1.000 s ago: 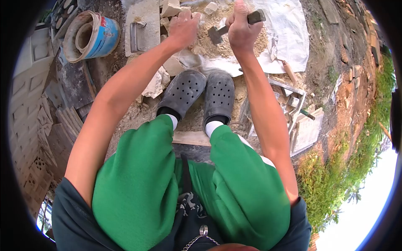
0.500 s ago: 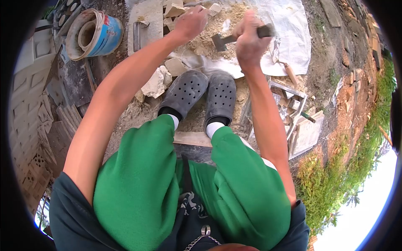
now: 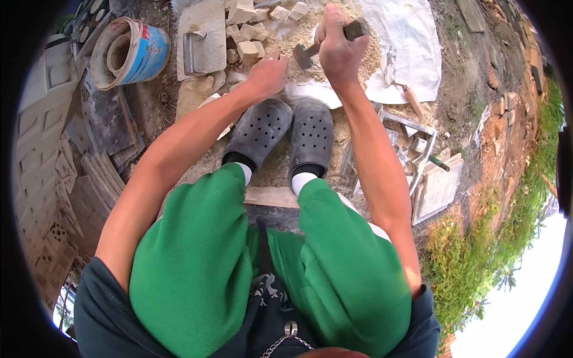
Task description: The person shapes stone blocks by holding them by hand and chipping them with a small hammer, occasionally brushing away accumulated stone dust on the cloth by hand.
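Brown ground [image 3: 462, 80] borders a white sheet [image 3: 412, 42] strewn with tan crumbled stone [image 3: 371, 58]. Our left hand [image 3: 268, 76] curls by its near left edge; whether it pinches anything, we cannot tell. Our right hand [image 3: 343, 53] wraps a dark-headed hammer [image 3: 304, 56] just right; a stray swing could hit our left hand or 2 grey clogs [image 3: 261, 128].

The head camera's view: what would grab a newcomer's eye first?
Probably the bright green trousers, filling much of the lower middle of the view. Above them, near the top, the right hand grips a hammer over pale crumbs on a white sheet. A blue bucket sits at the upper left.
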Motion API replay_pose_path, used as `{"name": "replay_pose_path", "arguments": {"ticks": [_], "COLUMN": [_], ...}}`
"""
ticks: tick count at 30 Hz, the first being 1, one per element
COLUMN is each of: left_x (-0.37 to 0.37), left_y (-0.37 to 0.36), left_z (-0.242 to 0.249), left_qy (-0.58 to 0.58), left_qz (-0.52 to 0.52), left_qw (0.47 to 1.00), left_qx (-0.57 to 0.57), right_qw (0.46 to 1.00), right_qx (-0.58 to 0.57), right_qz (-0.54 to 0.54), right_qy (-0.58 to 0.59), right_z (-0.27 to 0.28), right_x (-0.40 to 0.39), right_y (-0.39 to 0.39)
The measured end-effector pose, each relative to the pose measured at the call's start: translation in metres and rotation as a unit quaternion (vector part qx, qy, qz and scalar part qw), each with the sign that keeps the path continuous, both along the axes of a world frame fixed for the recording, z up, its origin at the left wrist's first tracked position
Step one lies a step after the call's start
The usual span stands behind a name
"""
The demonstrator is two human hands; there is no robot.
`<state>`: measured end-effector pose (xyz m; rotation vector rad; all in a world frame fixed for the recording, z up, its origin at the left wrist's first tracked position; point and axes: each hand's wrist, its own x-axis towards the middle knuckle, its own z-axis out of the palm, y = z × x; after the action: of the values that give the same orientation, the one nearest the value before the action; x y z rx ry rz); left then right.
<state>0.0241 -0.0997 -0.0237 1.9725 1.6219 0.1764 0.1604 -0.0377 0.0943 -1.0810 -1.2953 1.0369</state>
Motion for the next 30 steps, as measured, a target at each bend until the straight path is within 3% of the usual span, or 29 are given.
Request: {"name": "replay_pose_path", "arguments": {"ticks": [2, 3, 4, 6, 7, 10, 12, 15, 21, 26, 29, 30], "left_x": [-0.001, -0.003, -0.004, -0.004, -0.003, 0.004, 0.009, 0.020, 0.023, 0.025, 0.030, 0.031], "left_y": [-0.001, 0.001, -0.001, 0.000, 0.001, 0.007, 0.014, 0.021, 0.032, 0.044, 0.047, 0.050], "left_z": [-0.002, -0.005, -0.006, -0.002, 0.001, 0.005, -0.005, -0.025, -0.025, -0.037, -0.037, -0.036], "left_qy": [0.001, -0.005, -0.013, -0.018, -0.022, -0.060, -0.071, -0.055, -0.043, -0.073, -0.065, -0.068], "left_qz": [-0.004, -0.008, -0.009, -0.005, -0.008, -0.005, -0.026, -0.058, -0.044, -0.009, 0.018, 0.032], "left_qw": [1.000, 0.999, 0.999, 0.999, 0.999, 0.998, 0.996, 0.995, 0.998, 0.997, 0.997, 0.996], "left_qx": [-0.027, -0.030, -0.035, -0.034, -0.032, 0.028, 0.043, 0.059, 0.025, 0.003, -0.033, -0.050], "right_qw": [0.998, 0.996, 0.997, 0.982, 0.986, 0.986, 0.993, 0.995, 0.985, 0.994, 0.995, 0.993], "right_qx": [-0.058, 0.036, -0.007, -0.034, -0.009, -0.020, 0.027, 0.003, -0.006, 0.018, 0.004, 0.010], "right_qz": [-0.008, 0.037, -0.054, -0.050, -0.002, -0.057, -0.095, -0.089, -0.077, -0.072, -0.035, -0.078], "right_qy": [0.012, 0.066, 0.062, 0.177, 0.169, 0.158, 0.065, 0.041, 0.153, 0.082, 0.088, 0.093], "right_z": [0.012, 0.030, 0.038, 0.048, 0.053, 0.048, 0.026, 0.006, 0.038, -0.008, 0.011, 0.023], "right_x": [0.005, 0.011, 0.014, 0.037, 0.048, 0.056, 0.055, 0.054, 0.041, 0.036, 0.040, 0.032], "right_y": [0.003, 0.008, 0.008, 0.015, 0.023, 0.026, 0.021, 0.018, 0.015, 0.006, 0.015, 0.013]}}
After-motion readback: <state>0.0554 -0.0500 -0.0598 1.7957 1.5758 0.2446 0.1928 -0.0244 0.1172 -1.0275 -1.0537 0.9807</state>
